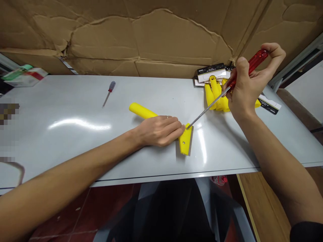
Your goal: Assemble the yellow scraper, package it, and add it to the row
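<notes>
Pressing flat on a yellow scraper (185,141), left hand (158,130) pins it to the grey counter (75,134); fingers extended, palm down, not curled around the handle. Scraper lies mid-counter, handle pointing up-left, blade head toward the near edge. Right hand (248,82) clenched on a red-handled screwdriver (227,89), shaft angled down-left, tip touching a screw at the scraper head's top corner. Behind that hand: a pile of packaged yellow scrapers (217,85) against the cardboard backing (151,37). Small screwdriver (108,94) lies apart, far left.
</notes>
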The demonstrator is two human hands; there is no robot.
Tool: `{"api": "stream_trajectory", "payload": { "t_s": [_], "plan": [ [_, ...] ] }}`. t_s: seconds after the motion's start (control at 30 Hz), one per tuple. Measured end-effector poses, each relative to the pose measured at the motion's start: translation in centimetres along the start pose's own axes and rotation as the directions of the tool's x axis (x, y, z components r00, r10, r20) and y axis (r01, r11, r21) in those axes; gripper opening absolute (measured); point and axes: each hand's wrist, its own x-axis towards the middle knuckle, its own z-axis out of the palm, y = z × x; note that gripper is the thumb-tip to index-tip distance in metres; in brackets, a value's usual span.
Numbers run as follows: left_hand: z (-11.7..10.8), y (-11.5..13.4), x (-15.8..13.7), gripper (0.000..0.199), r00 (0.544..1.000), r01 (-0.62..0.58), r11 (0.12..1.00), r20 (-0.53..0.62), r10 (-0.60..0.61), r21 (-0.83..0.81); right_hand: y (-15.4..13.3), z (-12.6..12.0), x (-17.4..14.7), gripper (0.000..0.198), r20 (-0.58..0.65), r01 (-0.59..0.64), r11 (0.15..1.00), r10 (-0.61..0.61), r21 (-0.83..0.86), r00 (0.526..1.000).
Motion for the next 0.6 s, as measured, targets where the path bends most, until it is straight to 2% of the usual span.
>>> {"api": "stream_trajectory", "payload": {
  "t_s": [0.1, 0.2, 0.37, 0.6],
  "plan": [
    [0.01, -0.04, 0.00, 0.020, 1.000, -0.010, 1.000, 0.003, 0.010, 0.008, 0.01, 0.29, -0.10, 0.038, -0.063, 0.176, 0.982, -0.172, 0.067, 0.983],
    [0.02, -0.02, 0.01, 0.021, 1.000, -0.017, 1.000, 0.004, 0.016, 0.018, -0.12, 0.47, 0.02, 0.032, -0.080, 0.251, 0.965, -0.244, 0.081, 0.966],
    [-0.05, 0.04, 0.04, 0.025, 0.998, -0.030, 0.999, 0.059, 0.028, 0.038, -0.32, 0.64, 0.03, 0.031, -0.104, 0.277, 0.958, -0.268, 0.075, 0.958],
    [-0.08, -0.03, 0.15, 0.021, 0.998, -0.039, 0.999, 0.059, 0.037, 0.029, -0.71, 0.29, -0.20, 0.031, -0.096, 0.278, 0.960, -0.274, 0.033, 0.957]
  ]
}}
